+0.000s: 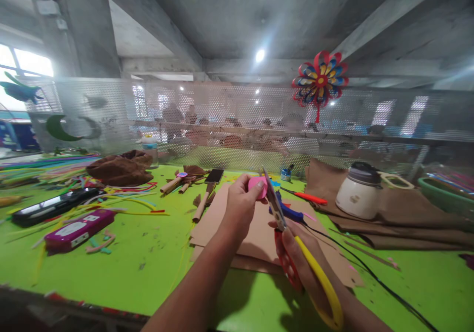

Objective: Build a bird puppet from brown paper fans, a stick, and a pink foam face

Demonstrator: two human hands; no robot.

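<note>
Pinched between the thumb and fingers of my left hand is a small round pink piece. My right hand is closed round scissors with one yellow and one red handle. The scissor blades point up and lie close beside the right edge of the pink piece. Below both hands are brown paper sheets on the green table. Behind the scissors lies a blue tool with a black cord.
Colourful strips, a purple box and brown cloth lie left. Rolled brown pieces and a phone are mid-table. Rightward are an orange-handled tool, a white jar, folded brown material and a green basket.
</note>
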